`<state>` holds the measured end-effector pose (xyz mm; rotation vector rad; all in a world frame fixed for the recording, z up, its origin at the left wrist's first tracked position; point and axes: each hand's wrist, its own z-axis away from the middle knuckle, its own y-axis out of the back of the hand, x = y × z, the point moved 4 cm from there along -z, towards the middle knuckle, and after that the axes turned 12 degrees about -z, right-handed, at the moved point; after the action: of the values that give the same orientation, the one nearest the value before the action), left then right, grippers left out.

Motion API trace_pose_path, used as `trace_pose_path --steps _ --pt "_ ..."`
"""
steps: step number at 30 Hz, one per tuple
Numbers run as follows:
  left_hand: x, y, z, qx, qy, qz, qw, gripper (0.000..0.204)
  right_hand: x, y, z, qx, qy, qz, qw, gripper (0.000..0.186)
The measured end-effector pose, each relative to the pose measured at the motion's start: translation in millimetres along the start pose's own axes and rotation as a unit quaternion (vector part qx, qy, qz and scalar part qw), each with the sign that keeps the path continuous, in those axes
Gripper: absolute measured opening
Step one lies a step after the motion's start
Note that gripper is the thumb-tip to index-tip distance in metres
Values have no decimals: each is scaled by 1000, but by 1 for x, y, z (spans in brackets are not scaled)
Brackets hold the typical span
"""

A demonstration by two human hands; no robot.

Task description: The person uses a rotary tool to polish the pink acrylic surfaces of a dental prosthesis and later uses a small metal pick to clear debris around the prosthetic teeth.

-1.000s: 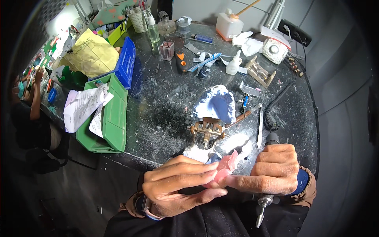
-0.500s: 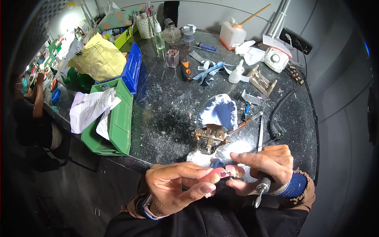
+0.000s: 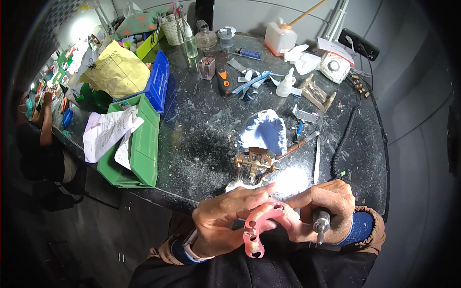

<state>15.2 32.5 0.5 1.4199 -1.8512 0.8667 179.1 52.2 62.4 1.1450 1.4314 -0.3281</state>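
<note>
My left hand (image 3: 216, 218) is closed on a pink, horseshoe-shaped denture plate (image 3: 264, 216) with gaps and pale tooth-coloured parts, turned upward above my lap at the near edge of the bench. My right hand (image 3: 331, 206) is curled around a metal rotary handpiece (image 3: 321, 222), its bit pointing down toward me; my right thumb and forefinger meet the plate's right side. Just beyond my hands stands a brass articulator (image 3: 254, 165) bearing a pale blue dental cast (image 3: 263, 133), with a white piece below it, partly hidden by my fingers.
A green bin (image 3: 148, 144) with papers and a blue bin (image 3: 159, 81) fill the left. Tools, strips, bottles and a white control box (image 3: 334, 67) crowd the back; a coiled cord (image 3: 346, 139) runs down the right. A co-worker (image 3: 41, 139) sits at the far left.
The pink plate has been turned from edge-on to face-up as an arch. My left hand has moved right; my right forefinger has come down to it, and the handpiece now hangs more steeply.
</note>
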Motion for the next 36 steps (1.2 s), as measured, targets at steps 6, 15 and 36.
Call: trace_pose_path --steps 6,15,36 --pt "6 -1 -1 -31 93 74 992 38 1 -4 -6 -15 49 42 998 39" --pt "9 4 7 -31 216 105 970 35 8 -6 -10 -85 14 131 988 49" --pt "3 6 8 -75 246 115 960 36 10 -6 -12 -110 -6 147 983 48"
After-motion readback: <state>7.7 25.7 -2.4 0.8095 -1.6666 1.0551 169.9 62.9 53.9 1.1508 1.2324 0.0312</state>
